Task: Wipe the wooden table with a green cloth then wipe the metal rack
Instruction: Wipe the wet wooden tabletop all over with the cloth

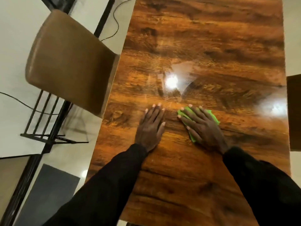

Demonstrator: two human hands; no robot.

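Note:
The glossy wooden table [203,46] runs away from me down the middle of the view. My right hand [203,126] lies flat on the green cloth [214,117], pressing it onto the tabletop; the cloth shows around the fingers and under the palm. To its left, my left hand [150,128] rests flat on the bare wood, fingers together, holding nothing. Both arms wear black sleeves. A black metal frame with bars [40,118] stands at the left beside the table.
A brown padded chair [65,61] is pushed against the table's left edge. Another brown chair edge [294,111] shows at the right. Black cables [116,22] trail over the pale floor. A grey mat [48,190] lies at lower left.

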